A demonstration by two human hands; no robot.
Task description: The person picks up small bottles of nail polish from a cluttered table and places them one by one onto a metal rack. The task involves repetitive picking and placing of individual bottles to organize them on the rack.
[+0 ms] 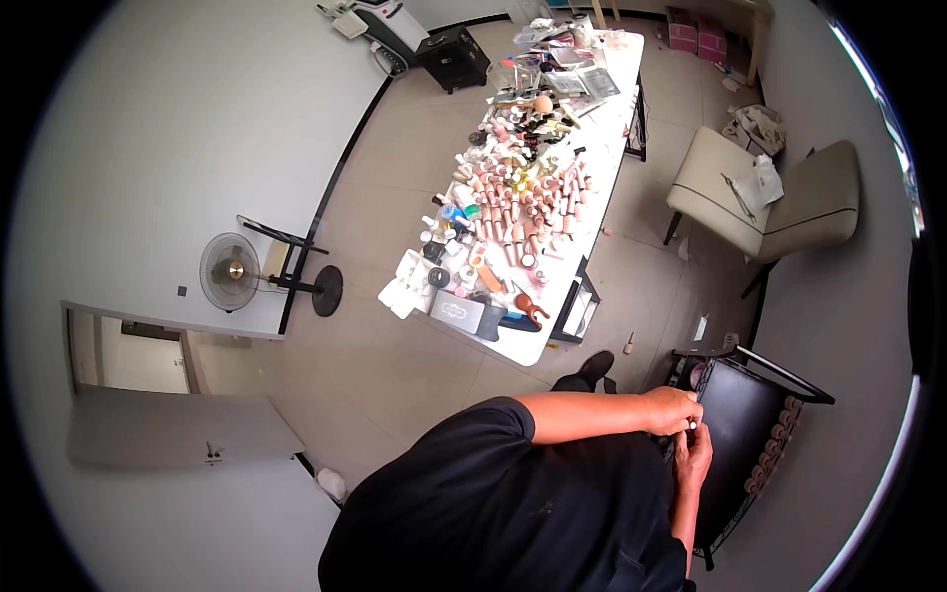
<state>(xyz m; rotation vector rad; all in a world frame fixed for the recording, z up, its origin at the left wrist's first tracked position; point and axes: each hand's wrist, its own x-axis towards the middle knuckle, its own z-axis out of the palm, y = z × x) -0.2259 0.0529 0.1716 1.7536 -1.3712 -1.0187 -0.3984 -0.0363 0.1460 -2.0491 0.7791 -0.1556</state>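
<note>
My left hand (669,411) reaches in from the upper side, its fingers bent around a small white-ended object (692,425). From below, my right hand (693,457) meets it, thumb and fingers raised to the same object. Most of that object is hidden by the fingers, so its kind is unclear. Both hands are at the near side of a black metal rack (740,418) with a dark flat panel. Along the rack's far edge stands a row of several beige-pink nail polish bottles (773,444). A round pink item (696,376) sits at the rack's upper corner.
A white table (521,351) is crowded with nail polish bottles (510,200), jars and packets. A cream chair (718,192) holds a white bag and a thin tool. One bottle (629,343) lies on the floor near my shoe (596,365). A standing fan (231,271) is left.
</note>
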